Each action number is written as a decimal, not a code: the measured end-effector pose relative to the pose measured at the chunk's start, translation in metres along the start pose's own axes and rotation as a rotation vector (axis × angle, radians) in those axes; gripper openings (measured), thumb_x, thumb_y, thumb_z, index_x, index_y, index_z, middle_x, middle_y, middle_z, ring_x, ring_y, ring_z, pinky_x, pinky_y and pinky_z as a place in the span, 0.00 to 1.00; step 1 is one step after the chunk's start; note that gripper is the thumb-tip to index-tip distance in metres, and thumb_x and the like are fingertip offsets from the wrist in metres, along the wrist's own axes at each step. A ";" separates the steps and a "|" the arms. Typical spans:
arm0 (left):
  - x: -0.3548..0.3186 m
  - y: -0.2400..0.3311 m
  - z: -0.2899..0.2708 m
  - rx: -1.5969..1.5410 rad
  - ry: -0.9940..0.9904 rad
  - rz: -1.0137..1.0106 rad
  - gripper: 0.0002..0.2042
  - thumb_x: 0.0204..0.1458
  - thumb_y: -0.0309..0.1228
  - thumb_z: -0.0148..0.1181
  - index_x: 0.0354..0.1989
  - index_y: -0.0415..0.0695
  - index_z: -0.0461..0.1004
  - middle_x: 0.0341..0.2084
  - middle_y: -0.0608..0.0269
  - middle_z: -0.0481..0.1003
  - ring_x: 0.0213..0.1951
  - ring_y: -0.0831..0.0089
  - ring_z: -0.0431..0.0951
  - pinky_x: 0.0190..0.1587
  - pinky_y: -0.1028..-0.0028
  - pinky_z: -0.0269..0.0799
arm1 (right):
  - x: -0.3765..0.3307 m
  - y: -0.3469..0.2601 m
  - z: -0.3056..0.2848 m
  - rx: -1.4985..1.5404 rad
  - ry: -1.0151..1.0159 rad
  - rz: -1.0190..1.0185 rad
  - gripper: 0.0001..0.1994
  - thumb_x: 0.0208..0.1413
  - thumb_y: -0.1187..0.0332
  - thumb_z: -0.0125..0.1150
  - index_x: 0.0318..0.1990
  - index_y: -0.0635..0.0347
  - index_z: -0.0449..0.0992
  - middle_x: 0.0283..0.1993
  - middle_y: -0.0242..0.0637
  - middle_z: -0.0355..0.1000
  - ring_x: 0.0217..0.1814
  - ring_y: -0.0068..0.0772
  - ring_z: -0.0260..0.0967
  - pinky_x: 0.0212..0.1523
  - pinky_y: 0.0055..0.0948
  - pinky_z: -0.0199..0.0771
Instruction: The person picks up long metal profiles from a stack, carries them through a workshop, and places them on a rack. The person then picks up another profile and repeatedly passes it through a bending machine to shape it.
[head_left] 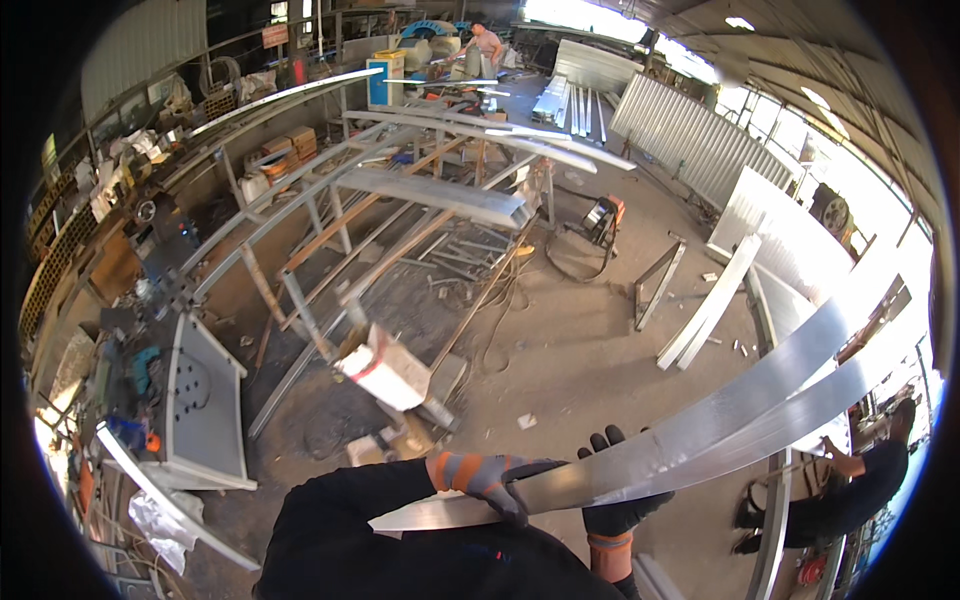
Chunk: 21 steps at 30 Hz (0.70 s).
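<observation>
Workshop with dusty concrete floor [590,370], long shiny curved metal strip [700,430] held low in front, left hand [495,480] closed on its top edge, right hand [612,500] gripping underneath, white cardboard box [385,368] on steel frame [400,230], contents unclear.

Both arms are in black long sleeves. The left hand [492,478] wears a grey knit glove with a dark-coated palm and dark fingers [516,512], its cuff banded orange and grey. The right hand [612,480] wears a black glove with an orange-striped cuff behind its fingers [610,438].
</observation>
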<state>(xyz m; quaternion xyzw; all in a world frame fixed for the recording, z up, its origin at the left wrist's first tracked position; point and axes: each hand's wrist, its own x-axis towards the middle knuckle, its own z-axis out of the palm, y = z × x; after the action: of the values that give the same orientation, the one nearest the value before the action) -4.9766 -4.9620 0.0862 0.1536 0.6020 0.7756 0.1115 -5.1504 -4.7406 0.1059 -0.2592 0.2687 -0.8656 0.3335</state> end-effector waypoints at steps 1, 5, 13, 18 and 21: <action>0.020 0.025 -0.037 0.085 0.068 0.024 0.59 0.52 0.38 0.86 0.87 0.37 0.50 0.77 0.49 0.69 0.76 0.66 0.69 0.76 0.61 0.65 | 0.051 -0.003 0.000 0.061 0.049 0.059 0.51 0.69 0.22 0.48 0.85 0.52 0.58 0.81 0.55 0.66 0.76 0.60 0.70 0.79 0.62 0.67; 0.117 0.121 -0.167 0.402 0.335 0.309 0.62 0.47 0.38 0.90 0.87 0.37 0.52 0.78 0.52 0.68 0.77 0.66 0.67 0.78 0.62 0.64 | 0.217 -0.009 -0.026 -0.554 -0.009 -0.470 0.50 0.72 0.45 0.66 0.88 0.68 0.48 0.86 0.54 0.59 0.84 0.54 0.62 0.84 0.55 0.59; 0.364 0.181 -0.414 0.326 0.645 0.647 0.61 0.43 0.35 0.91 0.85 0.38 0.56 0.76 0.55 0.71 0.74 0.67 0.71 0.75 0.63 0.68 | 0.429 0.028 -0.226 -1.022 0.017 -0.015 0.56 0.55 0.68 0.83 0.88 0.63 0.53 0.83 0.53 0.64 0.84 0.49 0.63 0.81 0.49 0.64; 0.524 0.165 -0.531 -0.039 0.749 0.638 0.48 0.44 0.32 0.90 0.75 0.37 0.69 0.60 0.60 0.82 0.59 0.71 0.80 0.64 0.65 0.77 | 0.589 0.001 -0.374 -1.398 -0.064 -0.088 0.62 0.47 0.55 0.92 0.85 0.67 0.56 0.84 0.61 0.60 0.85 0.61 0.60 0.81 0.53 0.65; 0.587 0.158 -0.610 -0.154 0.874 0.571 0.35 0.52 0.24 0.81 0.69 0.39 0.74 0.57 0.60 0.85 0.56 0.68 0.86 0.60 0.65 0.84 | 0.705 -0.048 -0.448 -1.571 -0.150 -0.222 0.68 0.40 0.49 0.95 0.84 0.69 0.56 0.81 0.64 0.63 0.80 0.69 0.64 0.77 0.55 0.70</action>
<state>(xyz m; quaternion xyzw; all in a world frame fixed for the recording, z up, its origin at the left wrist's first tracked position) -5.7462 -5.3402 0.1614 -0.0346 0.4676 0.8089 -0.3547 -5.9068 -5.0846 0.0036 -0.5015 0.7498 -0.4312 -0.0178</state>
